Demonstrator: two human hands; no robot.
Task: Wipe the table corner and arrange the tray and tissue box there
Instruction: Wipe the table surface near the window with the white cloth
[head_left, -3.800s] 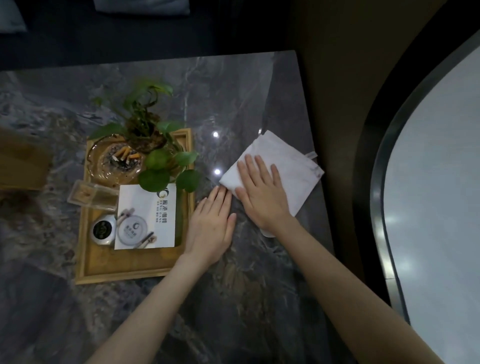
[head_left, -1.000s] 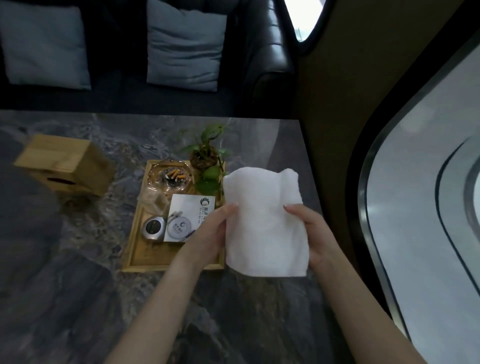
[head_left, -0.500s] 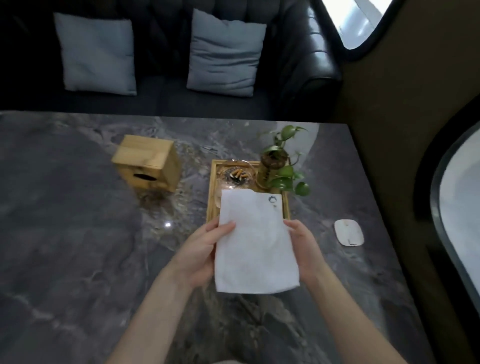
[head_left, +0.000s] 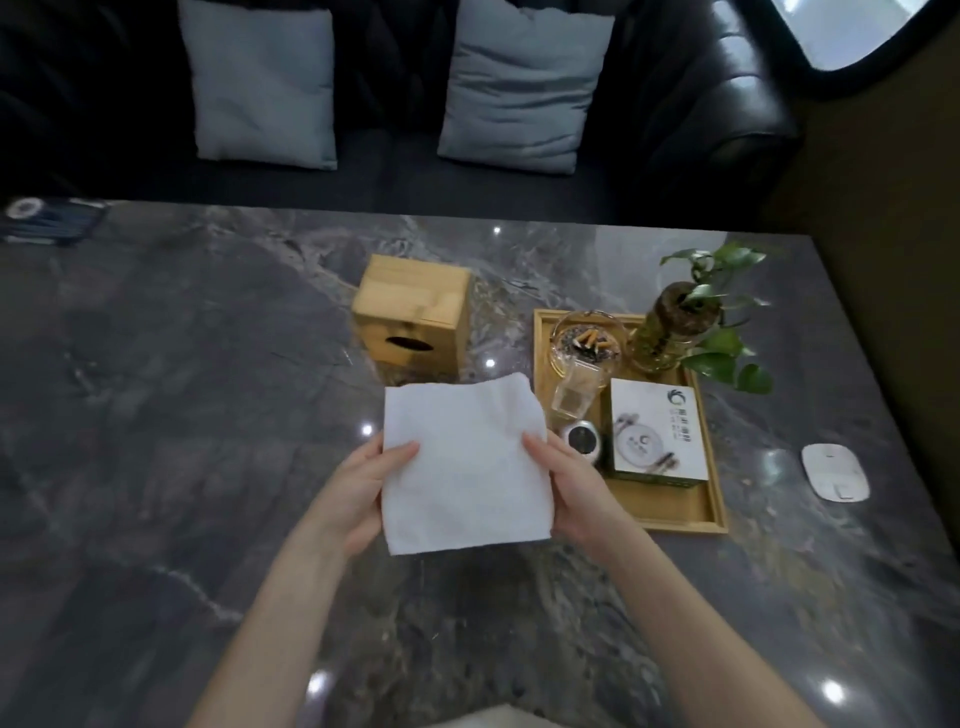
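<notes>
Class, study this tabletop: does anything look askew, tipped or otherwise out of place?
Yes. The square wooden tissue box lies on its side, its oval slot facing the camera, turned askew to the wooden tray. In the tray, a clear glass cup leans tilted beside the glass ashtray of cigarette butts.

We note a dark grey marbled table (head_left: 218, 395) spreading under and around both hands, its glossy top catching small bright ceiling-light reflections (head_left: 367, 429). Beyond the hands, past the table's far edge, a black leather sofa (head_left: 717, 104) carries two grey-blue cushions: one (head_left: 262, 83) far left of the hands, the other (head_left: 522, 88) far ahead. Right of the hands stands a brown wall (head_left: 883, 218); a rounded window (head_left: 852, 31) glows in the upper right.
</notes>
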